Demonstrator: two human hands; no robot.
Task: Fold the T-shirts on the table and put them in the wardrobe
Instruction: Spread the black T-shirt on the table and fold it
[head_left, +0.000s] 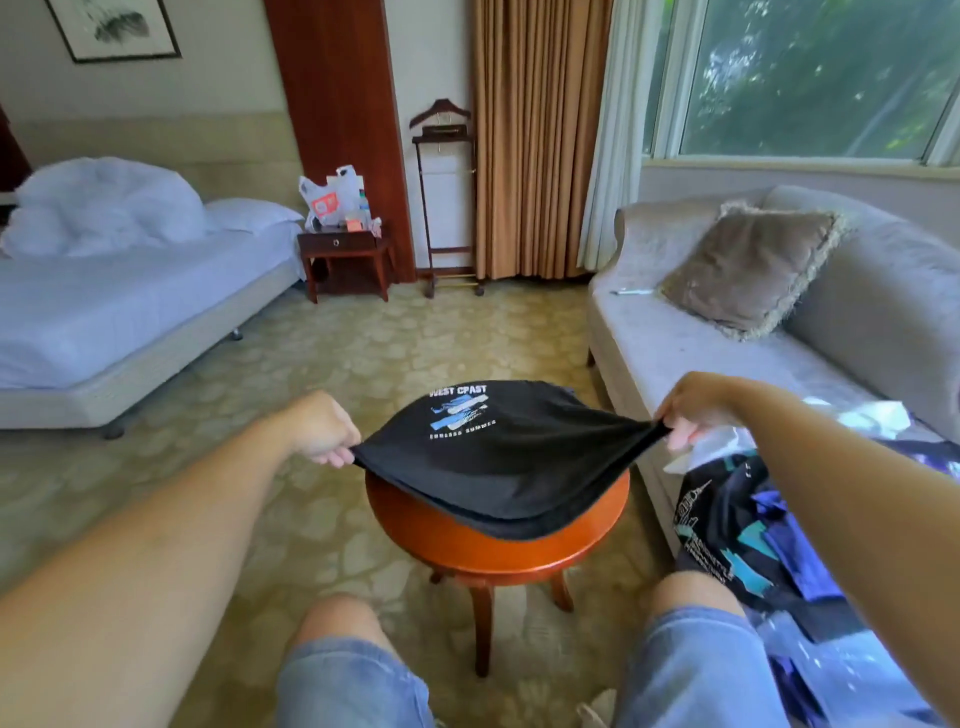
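Our left hand (324, 431) pinches the left edge of a black T-shirt (498, 462), fingers curled tight on the cloth. The shirt lies draped over a small round wooden table (498, 553), its near edge lifted taut between both hands. Its white and blue print reads "WEST COAST" above "ENDLESS SUMMER". Our right hand (691, 410) pinches the right edge likewise. Further right, dark printed T-shirts (737, 535) lie heaped on the grey sofa (675, 343), their lettering too small to read.
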